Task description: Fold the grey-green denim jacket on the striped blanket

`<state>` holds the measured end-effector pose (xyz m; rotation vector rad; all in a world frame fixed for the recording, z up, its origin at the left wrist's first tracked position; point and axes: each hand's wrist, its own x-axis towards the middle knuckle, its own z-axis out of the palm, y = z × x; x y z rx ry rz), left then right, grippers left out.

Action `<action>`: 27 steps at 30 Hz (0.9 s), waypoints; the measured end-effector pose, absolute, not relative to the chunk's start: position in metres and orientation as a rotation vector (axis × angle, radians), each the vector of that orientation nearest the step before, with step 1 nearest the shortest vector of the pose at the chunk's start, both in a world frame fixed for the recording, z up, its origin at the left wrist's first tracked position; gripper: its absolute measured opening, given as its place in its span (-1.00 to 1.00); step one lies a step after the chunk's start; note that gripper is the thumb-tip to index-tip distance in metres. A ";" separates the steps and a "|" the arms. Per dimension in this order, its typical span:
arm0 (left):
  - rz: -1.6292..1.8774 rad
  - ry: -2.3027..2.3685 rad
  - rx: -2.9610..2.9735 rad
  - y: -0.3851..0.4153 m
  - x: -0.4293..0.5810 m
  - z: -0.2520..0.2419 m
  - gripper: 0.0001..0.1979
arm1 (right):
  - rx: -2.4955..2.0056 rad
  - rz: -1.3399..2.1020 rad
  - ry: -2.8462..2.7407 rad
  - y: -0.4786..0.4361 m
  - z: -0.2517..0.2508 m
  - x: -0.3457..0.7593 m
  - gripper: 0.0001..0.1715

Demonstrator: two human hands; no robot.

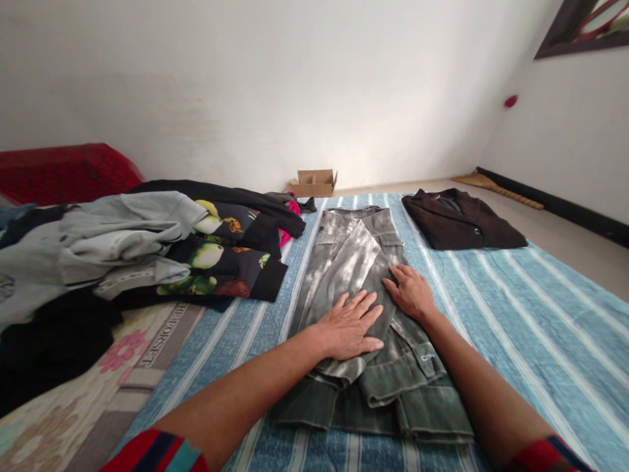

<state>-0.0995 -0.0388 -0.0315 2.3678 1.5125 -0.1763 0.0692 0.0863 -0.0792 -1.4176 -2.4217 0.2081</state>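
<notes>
A grey-green tie-dye denim jacket (354,262) lies before me, its sleeves folded in over the body and its hem toward me. Spread flat on its middle is my left hand (348,328), fingers apart, pressing a folded sleeve. My right hand (410,292) rests on the jacket's right edge with its fingers stretched out, holding nothing. A sleeve cuff with a button (427,357) shows just below my hands. Whatever lies under my palms is hidden.
Left is a heap of clothes, with a grey sweatshirt (132,229) and a black printed garment (236,262). A folded dark brown garment (462,219) lies at right. Beneath is a blue striped sheet (491,314). A cardboard box (314,183) stands by the wall.
</notes>
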 end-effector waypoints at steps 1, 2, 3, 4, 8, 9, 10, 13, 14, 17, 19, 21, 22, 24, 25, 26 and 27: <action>-0.174 1.510 2.368 -0.039 -0.100 -0.032 -0.25 | -1.417 0.207 -2.421 0.086 -0.079 0.069 -0.50; -0.173 1.508 2.368 -0.039 -0.100 -0.032 -0.24 | -1.416 0.207 -2.421 0.086 -0.079 0.069 -0.49; -0.173 1.508 2.366 -0.039 -0.100 -0.032 -0.24 | -1.416 0.207 -2.421 0.086 -0.079 0.069 -0.49; -0.173 1.509 2.365 -0.039 -0.100 -0.032 -0.24 | -1.415 0.209 -2.421 0.086 -0.079 0.069 -0.49; -0.171 1.503 2.362 -0.039 -0.099 -0.032 -0.24 | -1.418 0.213 -2.413 0.085 -0.080 0.069 -0.49; -0.168 1.501 2.364 -0.040 -0.099 -0.032 -0.24 | -1.417 0.214 -2.411 0.085 -0.080 0.069 -0.49; -0.164 1.500 2.366 -0.040 -0.099 -0.032 -0.24 | -1.415 0.215 -2.411 0.085 -0.080 0.069 -0.49; -0.150 1.503 2.372 -0.040 -0.099 -0.034 -0.23 | -1.414 0.225 -2.412 0.086 -0.081 0.070 -0.48; -0.145 1.503 2.375 -0.039 -0.099 -0.035 -0.23 | -1.413 0.229 -2.414 0.086 -0.081 0.070 -0.48; -0.129 1.503 2.383 -0.039 -0.099 -0.037 -0.23 | -1.403 0.234 -2.415 0.086 -0.081 0.070 -0.46; -0.120 1.504 2.381 -0.039 -0.100 -0.039 -0.24 | -1.395 0.232 -2.415 0.086 -0.082 0.071 -0.46; -0.112 1.504 2.376 -0.040 -0.100 -0.039 -0.25 | -1.389 0.229 -2.416 0.086 -0.082 0.071 -0.45; -0.107 1.504 2.373 -0.040 -0.100 -0.039 -0.25 | -1.387 0.228 -2.417 0.086 -0.082 0.071 -0.45; -0.099 1.505 2.369 -0.040 -0.099 -0.038 -0.24 | -1.387 0.226 -2.415 0.086 -0.082 0.071 -0.46; -0.097 1.505 2.367 -0.040 -0.099 -0.038 -0.24 | -1.388 0.225 -2.413 0.086 -0.082 0.071 -0.46; -0.095 1.506 2.366 -0.040 -0.099 -0.038 -0.23 | -1.390 0.224 -2.412 0.086 -0.082 0.071 -0.46; -0.093 1.508 2.365 -0.041 -0.099 -0.038 -0.23 | -1.391 0.222 -2.411 0.086 -0.083 0.071 -0.47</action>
